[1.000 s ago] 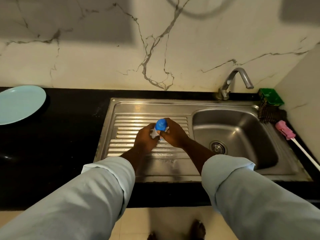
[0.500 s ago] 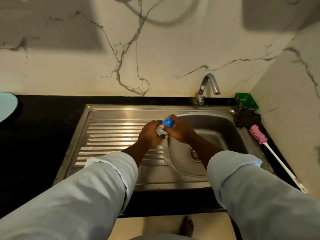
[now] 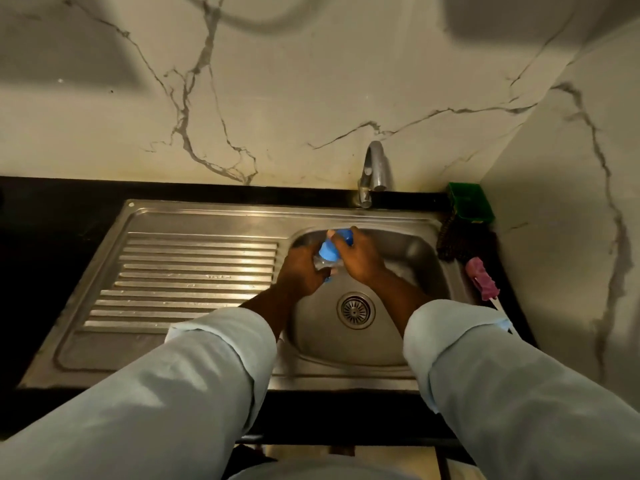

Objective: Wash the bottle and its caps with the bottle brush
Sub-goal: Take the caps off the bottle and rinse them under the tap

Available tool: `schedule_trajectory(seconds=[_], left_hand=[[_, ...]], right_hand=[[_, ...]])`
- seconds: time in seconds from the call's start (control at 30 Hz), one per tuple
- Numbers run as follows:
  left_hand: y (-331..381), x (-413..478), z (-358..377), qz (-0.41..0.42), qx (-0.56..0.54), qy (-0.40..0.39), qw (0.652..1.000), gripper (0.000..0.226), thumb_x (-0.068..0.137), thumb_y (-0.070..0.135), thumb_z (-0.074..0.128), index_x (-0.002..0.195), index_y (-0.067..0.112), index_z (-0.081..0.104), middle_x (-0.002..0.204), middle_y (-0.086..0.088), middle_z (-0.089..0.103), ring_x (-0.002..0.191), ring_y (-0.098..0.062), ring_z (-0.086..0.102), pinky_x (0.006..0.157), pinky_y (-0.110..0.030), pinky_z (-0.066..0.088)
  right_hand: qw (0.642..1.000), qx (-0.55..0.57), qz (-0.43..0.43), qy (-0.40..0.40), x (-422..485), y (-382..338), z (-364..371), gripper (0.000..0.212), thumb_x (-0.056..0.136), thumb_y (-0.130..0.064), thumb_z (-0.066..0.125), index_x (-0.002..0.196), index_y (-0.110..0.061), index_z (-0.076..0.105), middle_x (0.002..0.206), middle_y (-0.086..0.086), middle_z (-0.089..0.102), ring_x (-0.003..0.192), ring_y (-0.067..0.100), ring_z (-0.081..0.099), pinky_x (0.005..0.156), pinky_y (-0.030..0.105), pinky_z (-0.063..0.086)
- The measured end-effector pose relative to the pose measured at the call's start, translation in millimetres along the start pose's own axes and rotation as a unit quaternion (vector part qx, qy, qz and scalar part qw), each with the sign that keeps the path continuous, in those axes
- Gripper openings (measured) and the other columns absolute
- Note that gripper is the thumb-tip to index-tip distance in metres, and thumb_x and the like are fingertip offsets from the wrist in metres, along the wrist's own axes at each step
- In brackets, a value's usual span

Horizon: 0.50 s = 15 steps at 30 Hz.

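Over the left part of the sink bowl (image 3: 408,258) I hold a small clear bottle (image 3: 325,262) with a blue cap (image 3: 330,249). My left hand (image 3: 299,271) grips the bottle's body from the left. My right hand (image 3: 360,259) curls its fingers round the blue cap from the right. Most of the bottle is hidden by both hands. The bottle brush (image 3: 482,284), with a pink head and white handle, lies on the sink's right rim, apart from my hands.
The tap (image 3: 373,171) stands behind the bowl, no water visibly running. A green container (image 3: 469,202) and a dark scrubber (image 3: 446,242) sit at the back right corner. The ribbed drainboard (image 3: 187,278) lies to the left, black counter around, a wall close on the right.
Both hands carried the bottle rightward from above the drainboard to above the sink bowl. The view shifted right, and the plate on the left left the frame.
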<state>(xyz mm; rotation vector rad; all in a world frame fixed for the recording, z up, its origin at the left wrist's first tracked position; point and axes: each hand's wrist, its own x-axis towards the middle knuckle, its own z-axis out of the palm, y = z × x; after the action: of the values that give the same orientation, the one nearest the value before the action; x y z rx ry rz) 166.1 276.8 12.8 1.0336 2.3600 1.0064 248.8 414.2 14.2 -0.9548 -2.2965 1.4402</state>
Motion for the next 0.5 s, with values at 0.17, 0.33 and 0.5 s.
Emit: schedule_trajectory(seconds=[0.17,0.33,0.5], left_hand=[[-16.4,1.6,25.2,-0.061,0.006,-0.027,0.998,0.065,0.077,0.035,0.087,0.132,0.013,0.062,0.120,-0.005,0.071,0.110,-0.023,0.067,0.096,-0.034,0.052],[-27.4,12.4,35.8,-0.100,0.007,-0.018,0.995,0.066,0.068,0.035,0.091,0.124,0.014,0.062,0.116,-0.005,0.071,0.106,-0.024,0.068,0.090,-0.033,0.053],[-40.4,24.2,46.5,-0.119,0.039,-0.022,0.992,0.072,0.064,0.021,0.094,0.125,0.008,0.057,0.129,-0.013,0.059,0.116,-0.030,0.060,0.092,-0.034,0.046]], right_hand=[[0.998,0.048,0.020,0.036,24.2,0.0,-12.5,0.035,0.095,-0.050,0.064,0.110,-0.018,0.063,0.096,-0.004,0.069,0.088,0.010,0.066,0.078,0.027,0.053],[0.993,0.029,0.092,0.060,37.1,48.4,-13.5,0.056,0.078,-0.076,0.054,0.107,-0.030,0.065,0.098,-0.005,0.072,0.092,0.015,0.069,0.091,0.045,0.057],[0.988,-0.003,0.155,0.020,19.2,85.6,-4.5,0.038,0.085,-0.064,0.065,0.103,-0.031,0.059,0.093,-0.002,0.068,0.085,0.020,0.068,0.083,0.050,0.060]])
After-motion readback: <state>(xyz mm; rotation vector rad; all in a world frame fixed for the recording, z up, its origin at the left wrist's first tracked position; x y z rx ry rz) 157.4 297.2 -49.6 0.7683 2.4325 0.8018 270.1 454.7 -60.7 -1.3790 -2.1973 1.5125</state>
